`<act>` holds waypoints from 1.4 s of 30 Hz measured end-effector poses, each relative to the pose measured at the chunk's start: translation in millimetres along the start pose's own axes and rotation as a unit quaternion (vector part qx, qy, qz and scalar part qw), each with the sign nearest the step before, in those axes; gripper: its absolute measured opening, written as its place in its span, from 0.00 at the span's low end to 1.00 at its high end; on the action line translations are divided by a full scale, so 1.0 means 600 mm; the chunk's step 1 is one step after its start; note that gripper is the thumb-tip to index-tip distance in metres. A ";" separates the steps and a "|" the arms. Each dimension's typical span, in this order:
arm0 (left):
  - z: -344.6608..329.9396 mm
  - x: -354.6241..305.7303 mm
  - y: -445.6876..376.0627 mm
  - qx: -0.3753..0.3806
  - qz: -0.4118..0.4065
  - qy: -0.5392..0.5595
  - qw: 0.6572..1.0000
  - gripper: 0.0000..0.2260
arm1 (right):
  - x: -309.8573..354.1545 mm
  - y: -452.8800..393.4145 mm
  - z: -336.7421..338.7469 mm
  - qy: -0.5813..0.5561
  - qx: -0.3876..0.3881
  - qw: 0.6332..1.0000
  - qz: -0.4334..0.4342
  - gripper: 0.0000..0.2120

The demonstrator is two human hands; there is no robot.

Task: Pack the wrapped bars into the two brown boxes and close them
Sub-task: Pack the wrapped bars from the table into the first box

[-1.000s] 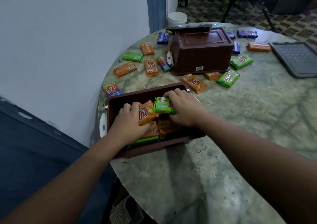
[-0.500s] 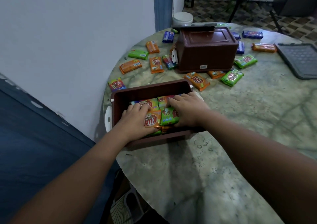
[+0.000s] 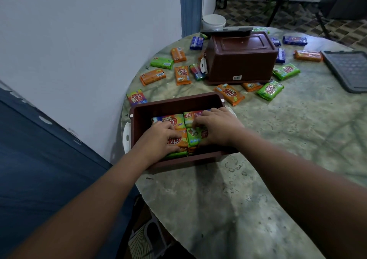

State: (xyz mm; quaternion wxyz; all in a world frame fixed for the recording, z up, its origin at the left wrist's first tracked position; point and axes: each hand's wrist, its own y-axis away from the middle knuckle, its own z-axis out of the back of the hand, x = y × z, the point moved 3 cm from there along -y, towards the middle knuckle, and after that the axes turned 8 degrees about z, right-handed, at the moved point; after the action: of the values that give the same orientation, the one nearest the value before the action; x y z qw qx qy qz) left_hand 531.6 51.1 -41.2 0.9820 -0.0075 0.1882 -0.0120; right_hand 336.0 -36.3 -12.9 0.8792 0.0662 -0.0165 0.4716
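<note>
An open brown box (image 3: 178, 103) stands at the near left edge of the round table, with several wrapped bars lying flat inside. My left hand (image 3: 158, 140) rests in it, fingers curled over an orange bar (image 3: 179, 141). My right hand (image 3: 217, 127) is beside it, fingers on a green bar (image 3: 195, 138). A second brown box (image 3: 240, 60) stands at the back, its flat top shut. Loose bars lie scattered around it: an orange one (image 3: 229, 94), a green one (image 3: 270, 90), a blue one (image 3: 196, 42) and others.
A dark grey flat tray (image 3: 349, 70) lies at the table's right edge. A multicoloured bar (image 3: 136, 98) lies just behind the open box. The white wall (image 3: 89, 50) stands close on the left. A white bucket (image 3: 214, 21) and tripod legs are on the floor beyond.
Both hands have lowered the orange and green bars from a raised, tilted hold down flat onto the layer in the open box. The view has shifted slightly.
</note>
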 end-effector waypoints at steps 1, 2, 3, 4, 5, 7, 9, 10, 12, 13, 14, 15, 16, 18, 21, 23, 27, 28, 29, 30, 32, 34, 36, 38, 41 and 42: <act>0.000 0.000 0.000 0.000 0.001 -0.002 1.000 0.20 | 0.000 0.000 0.000 0.000 0.000 1.000 -0.001 0.32; 0.001 -0.001 0.000 0.003 0.003 -0.004 1.000 0.21 | 0.000 -0.001 -0.001 0.001 0.003 1.000 -0.004 0.32; 0.002 -0.003 0.000 0.006 0.004 -0.005 1.000 0.21 | 0.000 -0.001 0.000 0.001 0.006 1.000 -0.006 0.33; 0.003 -0.005 0.002 0.009 0.004 -0.004 1.000 0.21 | 0.000 -0.001 0.000 -0.004 0.005 1.000 -0.011 0.33; 0.006 -0.008 0.005 0.007 0.006 -0.004 1.000 0.22 | -0.001 0.000 0.002 -0.020 -0.006 1.000 -0.020 0.32; 0.017 -0.011 0.011 -0.028 0.019 -0.014 0.999 0.23 | -0.007 0.005 0.009 -0.077 -0.069 0.993 -0.055 0.29; 0.041 -0.009 0.017 -0.117 0.051 -0.050 0.991 0.22 | -0.016 0.011 0.016 -0.100 -0.161 0.975 -0.115 0.25; 0.054 -0.002 0.018 -0.166 0.080 -0.072 0.980 0.20 | -0.021 0.015 0.018 -0.101 -0.196 0.962 -0.159 0.25; 0.080 0.017 0.019 -0.216 0.163 -0.112 0.956 0.22 | -0.033 0.017 0.015 -0.144 -0.217 0.933 -0.247 0.28; 0.090 0.029 0.017 -0.204 0.216 -0.130 0.946 0.25 | -0.037 0.016 0.011 -0.182 -0.203 0.920 -0.281 0.29; 0.095 0.043 0.014 -0.174 0.270 -0.133 0.937 0.28 | -0.041 0.012 0.008 -0.215 -0.180 0.911 -0.304 0.29; 0.097 0.054 0.010 -0.136 0.320 -0.118 0.930 0.29 | -0.045 0.008 0.006 -0.235 -0.156 0.906 -0.316 0.29; 0.094 0.063 0.006 -0.098 0.357 -0.080 0.926 0.29 | -0.047 0.004 0.005 -0.244 -0.137 0.905 -0.320 0.27; 0.081 0.076 -0.005 -0.053 0.388 0.021 0.920 0.24 | -0.050 -0.004 0.005 -0.238 -0.122 0.909 -0.320 0.25; 0.066 0.086 -0.012 -0.068 0.379 0.042 0.922 0.17 | -0.055 -0.012 0.001 -0.223 -0.111 0.913 -0.323 0.25; 0.063 0.091 -0.016 -0.076 0.382 0.030 0.921 0.16 | -0.058 -0.017 -0.001 -0.225 -0.113 0.911 -0.327 0.24; 0.062 0.106 -0.031 -0.076 0.387 0.029 0.918 0.14 | -0.064 -0.031 0.007 -0.240 -0.113 0.910 -0.318 0.22; 0.062 0.112 -0.036 -0.078 0.388 0.027 0.918 0.14 | -0.066 -0.035 0.008 -0.241 -0.112 0.911 -0.315 0.22; 0.061 0.117 -0.042 -0.080 0.388 0.026 0.918 0.14 | -0.068 -0.040 0.010 -0.240 -0.111 0.912 -0.313 0.22; 0.062 0.121 -0.048 -0.083 0.388 0.026 0.918 0.14 | -0.070 -0.046 0.012 -0.237 -0.111 0.914 -0.311 0.22; 0.063 0.127 -0.059 -0.086 0.392 0.023 0.916 0.14 | -0.074 -0.057 0.015 -0.234 -0.112 0.915 -0.309 0.23; 0.067 0.131 -0.072 -0.089 0.393 0.015 0.915 0.14 | -0.079 -0.069 0.017 -0.237 -0.112 0.914 -0.311 0.23; 0.070 0.134 -0.086 -0.089 0.393 -0.002 0.915 0.14 | -0.084 -0.081 0.019 -0.239 -0.114 0.912 -0.314 0.22; 0.074 0.135 -0.097 -0.087 0.397 -0.014 0.914 0.15 | -0.089 -0.093 0.019 -0.233 -0.120 0.914 -0.311 0.21; 0.075 0.135 -0.103 -0.093 0.399 -0.016 0.912 0.15 | -0.094 -0.105 0.018 -0.221 -0.123 0.916 -0.311 0.22; 0.076 0.136 -0.103 -0.096 0.399 -0.016 0.912 0.15 | -0.094 -0.108 0.017 -0.218 -0.121 0.916 -0.313 0.23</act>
State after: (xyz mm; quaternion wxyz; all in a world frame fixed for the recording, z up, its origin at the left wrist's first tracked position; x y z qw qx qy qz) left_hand 623.0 -12.6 -27.9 0.9025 -0.0257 0.1600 0.3990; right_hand 358.6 -119.8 -14.6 0.9577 0.0620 -0.2435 0.1405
